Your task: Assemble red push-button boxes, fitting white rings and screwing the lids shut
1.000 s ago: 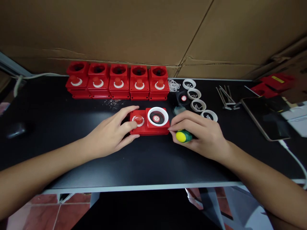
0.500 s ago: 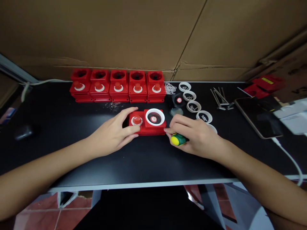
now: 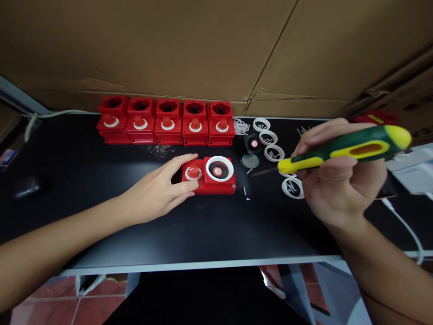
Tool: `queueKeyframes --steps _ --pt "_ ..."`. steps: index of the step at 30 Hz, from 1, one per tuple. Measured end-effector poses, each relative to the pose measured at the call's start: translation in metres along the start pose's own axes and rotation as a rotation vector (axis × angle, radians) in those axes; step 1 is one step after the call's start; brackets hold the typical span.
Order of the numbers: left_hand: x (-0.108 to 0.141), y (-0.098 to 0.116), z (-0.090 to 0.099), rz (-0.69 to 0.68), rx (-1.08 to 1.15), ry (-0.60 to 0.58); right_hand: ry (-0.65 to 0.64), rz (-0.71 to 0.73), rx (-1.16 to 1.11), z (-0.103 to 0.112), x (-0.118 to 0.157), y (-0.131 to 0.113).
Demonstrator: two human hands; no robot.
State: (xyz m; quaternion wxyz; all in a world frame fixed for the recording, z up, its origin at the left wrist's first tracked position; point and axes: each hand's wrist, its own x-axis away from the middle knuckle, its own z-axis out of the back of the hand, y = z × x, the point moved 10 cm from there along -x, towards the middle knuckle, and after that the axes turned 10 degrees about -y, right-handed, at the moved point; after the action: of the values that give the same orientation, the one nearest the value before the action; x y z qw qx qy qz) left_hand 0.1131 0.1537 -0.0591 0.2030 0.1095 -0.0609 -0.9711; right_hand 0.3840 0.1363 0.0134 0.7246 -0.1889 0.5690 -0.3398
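Note:
My left hand [image 3: 165,189] grips the left end of a red plastic unit [image 3: 209,186], its thumb and fingers around the edge. The unit carries a red domed button [image 3: 193,172] in a white collar and a white ring [image 3: 219,169] around a dark round recess. A screw head [image 3: 233,186] shows at its right corner. Up and to the right, my right hand [image 3: 338,180] is closed around a green and yellow screwdriver [image 3: 355,146], whose blade points left over the table. Loose screws [image 3: 245,193] lie just right of the unit.
Several similar red units [image 3: 167,124] stand in a row at the back. Small white dishes with screws [image 3: 274,153] curve along the right, beside a clear disc [image 3: 250,160] and a dark round part [image 3: 254,143]. A white cable [image 3: 406,221] runs down at far right.
My right hand has lifted away from the unit's right corner, moving right and up with the screwdriver, uncovering the loose screws and the corner screw. My left hand stays on the unit.

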Motion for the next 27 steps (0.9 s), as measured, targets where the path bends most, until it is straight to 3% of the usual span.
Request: queueKeyframes --steps 5,18,21,27 --pt "0.000 -0.001 0.001 0.009 -0.002 -0.014 -0.048 -0.033 -0.272 -0.017 -0.002 0.007" --pt "-0.002 -0.003 -0.001 0.039 0.026 -0.041 -0.191 0.035 -0.266 -0.029 0.001 -0.005" --pt "-0.001 -0.003 -0.001 0.036 0.015 -0.038 -0.340 0.094 -0.086 -0.030 -0.008 -0.021" --pt "-0.001 -0.002 0.001 0.004 0.017 0.002 -0.780 0.057 0.385 -0.040 -0.053 -0.055"
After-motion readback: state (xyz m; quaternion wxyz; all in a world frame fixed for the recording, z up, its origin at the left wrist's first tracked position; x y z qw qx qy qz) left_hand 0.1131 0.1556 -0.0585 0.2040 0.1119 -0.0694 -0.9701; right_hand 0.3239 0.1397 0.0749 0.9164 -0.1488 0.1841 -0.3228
